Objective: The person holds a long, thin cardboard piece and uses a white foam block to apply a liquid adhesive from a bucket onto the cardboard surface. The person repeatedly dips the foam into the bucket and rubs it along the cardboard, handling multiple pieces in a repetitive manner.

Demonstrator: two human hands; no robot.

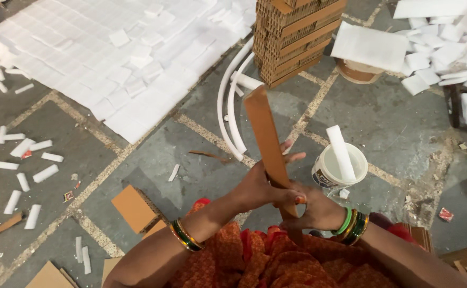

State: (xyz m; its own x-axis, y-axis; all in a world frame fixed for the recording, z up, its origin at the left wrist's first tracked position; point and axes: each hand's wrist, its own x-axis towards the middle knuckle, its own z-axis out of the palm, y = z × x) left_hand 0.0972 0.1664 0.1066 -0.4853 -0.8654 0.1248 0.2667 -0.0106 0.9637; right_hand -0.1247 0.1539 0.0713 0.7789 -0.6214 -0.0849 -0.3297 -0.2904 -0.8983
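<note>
A long brown cardboard strip (264, 133) stands tilted in front of me, its top leaning away to the left. My left hand (260, 186) wraps around its lower part, fingers spread over the right edge. My right hand (319, 210) grips the strip's bottom end just below, touching the left hand. Both wrists carry green and gold bangles. A small white tub (357, 160) with a white foam stick (341, 152) standing in it sits on the floor just right of my hands.
A tall stack of brown cardboard pieces (295, 37) stands ahead. White foam sheets (111, 58) cover the floor at upper left, more foam pieces (447, 53) pile at right. Curved white strips (228, 106), loose foam bits (31, 170) and a cardboard square (133, 207) lie about.
</note>
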